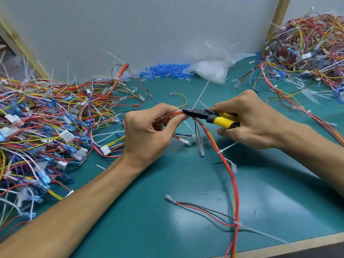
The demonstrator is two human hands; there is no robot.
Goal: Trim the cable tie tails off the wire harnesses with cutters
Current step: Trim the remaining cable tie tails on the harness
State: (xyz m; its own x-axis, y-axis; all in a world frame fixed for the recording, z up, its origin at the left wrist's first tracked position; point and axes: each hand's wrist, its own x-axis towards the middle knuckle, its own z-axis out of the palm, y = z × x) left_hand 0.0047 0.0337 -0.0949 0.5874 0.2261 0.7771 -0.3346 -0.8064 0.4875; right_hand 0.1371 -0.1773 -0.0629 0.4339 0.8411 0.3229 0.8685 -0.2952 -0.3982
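Observation:
My left hand pinches a red, orange and yellow wire harness at the centre of the green mat. Yellow-handled cutters are gripped in my right hand. Their black jaws sit at the base of a white cable tie tail, which sticks up and away from the bundle right beside my left fingertips. The harness trails down to the front edge. Two more ties on it carry tails, one below my right hand and a long one near the front edge.
A big tangle of harnesses covers the left side of the mat. Another pile rises at the back right. Blue terminal sleeves and a clear plastic bag lie against the back wall. Cut white tails are scattered around.

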